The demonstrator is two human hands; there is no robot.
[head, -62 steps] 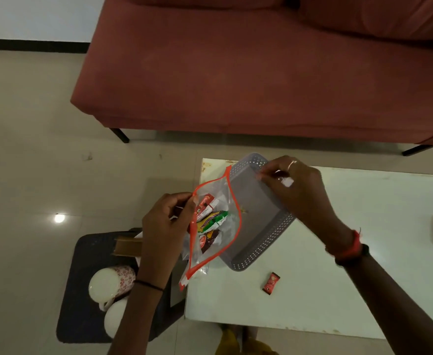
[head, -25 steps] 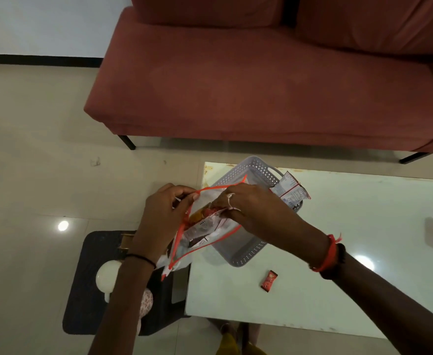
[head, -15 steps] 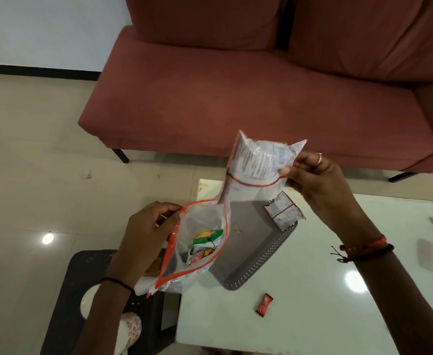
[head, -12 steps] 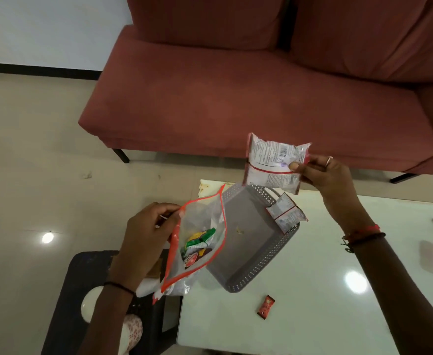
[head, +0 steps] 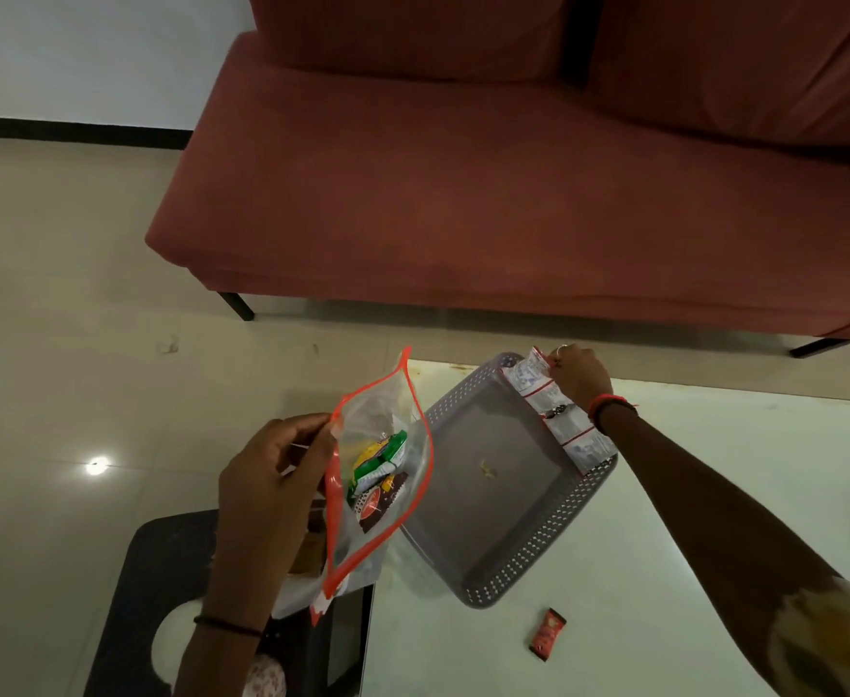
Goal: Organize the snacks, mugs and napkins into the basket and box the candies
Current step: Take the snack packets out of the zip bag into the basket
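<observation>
L hand [head: 272,475]: clear orange-edged zip bag [head: 380,475] held open for reaching | R hand [head: 581,377]: white snack packets [head: 558,420] gripped, stood along grey holey plastic basket [head: 493,475] wall to save room.

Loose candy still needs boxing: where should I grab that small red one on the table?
Pinch the red candy across its long side edges from above; it lies flat on the white table, clear of the grey basket, so a top-down grip fits.

Grey perforated basket [head: 500,487] on white table, white snack packets [head: 558,417] leaning along its far wall. Clear orange-rimmed bag [head: 380,475] held open, holding colourful snacks. Small red candy [head: 546,641] lying just beside basket.
</observation>
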